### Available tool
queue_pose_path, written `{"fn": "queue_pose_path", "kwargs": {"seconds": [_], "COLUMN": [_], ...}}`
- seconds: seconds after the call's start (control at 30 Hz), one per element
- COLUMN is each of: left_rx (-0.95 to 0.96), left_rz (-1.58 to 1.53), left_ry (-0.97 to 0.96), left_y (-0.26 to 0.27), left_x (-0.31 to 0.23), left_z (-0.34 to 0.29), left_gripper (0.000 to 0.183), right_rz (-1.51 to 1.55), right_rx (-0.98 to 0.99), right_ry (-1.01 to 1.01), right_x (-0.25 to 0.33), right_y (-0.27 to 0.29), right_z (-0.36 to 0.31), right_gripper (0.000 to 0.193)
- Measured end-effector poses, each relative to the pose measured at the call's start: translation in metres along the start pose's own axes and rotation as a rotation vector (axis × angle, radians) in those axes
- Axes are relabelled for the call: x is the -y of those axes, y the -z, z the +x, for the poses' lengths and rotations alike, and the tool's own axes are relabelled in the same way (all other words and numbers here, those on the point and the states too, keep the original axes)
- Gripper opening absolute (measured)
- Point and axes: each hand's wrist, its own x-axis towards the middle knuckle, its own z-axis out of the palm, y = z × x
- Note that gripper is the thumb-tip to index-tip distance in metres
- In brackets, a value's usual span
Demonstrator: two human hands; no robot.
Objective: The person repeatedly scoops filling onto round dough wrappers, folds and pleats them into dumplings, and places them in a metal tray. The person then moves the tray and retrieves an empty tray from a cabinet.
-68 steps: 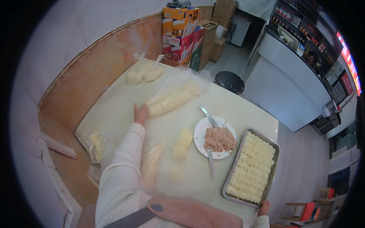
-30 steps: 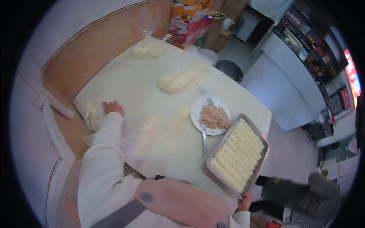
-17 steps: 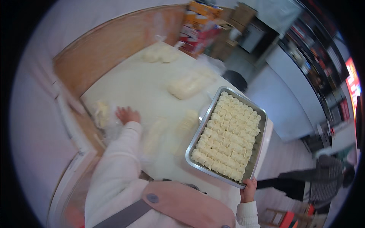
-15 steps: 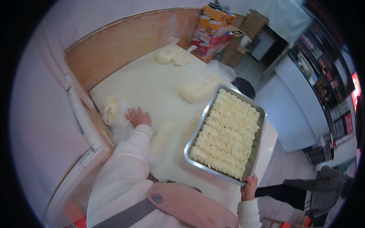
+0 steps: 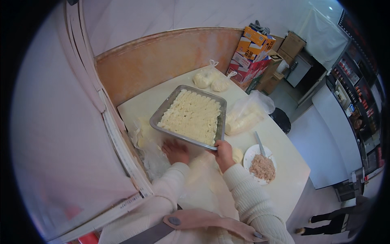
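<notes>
My right hand (image 5: 225,155) grips the near right corner of a rectangular metal tray (image 5: 222,122), its thumb over the rim. Tight rows of small pale dumplings (image 5: 191,116) fill most of the tray. The tray is held tilted above the table. Just below its near edge is my left hand (image 5: 176,152), open and a little blurred, with fingertips partly behind the rim. Crumpled clear plastic (image 5: 156,162) lies beside that hand, with pale dough (image 5: 142,136) by it at the left table edge.
A white plate (image 5: 248,156) with minced filling (image 5: 262,167) and a flat-handled utensil (image 5: 260,143) stands on the right. Bagged dough (image 5: 243,120) lies beyond the tray, with knotted bags (image 5: 211,79) farther back. Stacked boxes (image 5: 252,55) stand behind the table (image 5: 290,179). A person (image 5: 337,221) is at lower right.
My right hand has carried the tray left and away from me, from the table's right side. The plate of filling has come into sight. My left hand is now close below the tray.
</notes>
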Motion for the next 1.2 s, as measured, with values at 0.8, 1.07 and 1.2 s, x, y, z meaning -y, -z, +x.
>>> {"fn": "queue_pose_path", "kwargs": {"seconds": [0.8, 1.07, 1.2], "left_rx": [-0.105, -0.125, -0.149], "left_rz": [-0.315, -0.133, -0.130], "left_ry": [0.066, 0.075, 0.037], "left_y": [-0.028, -0.008, -0.007], "left_x": [0.005, -0.007, -0.006], "left_z": [0.006, 0.008, 0.010], "left_gripper": [0.075, 0.077, 0.075], "right_rz": [0.043, -0.766, -0.769], "right_rx": [0.557, 0.220, 0.038], "right_ry": [-0.561, 0.605, 0.524], "right_x": [-0.092, -0.027, -0.025], "right_y": [-0.121, 0.045, 0.137], "right_z": [0.060, -0.052, -0.147], "right_gripper": [0.035, 0.016, 0.015]}}
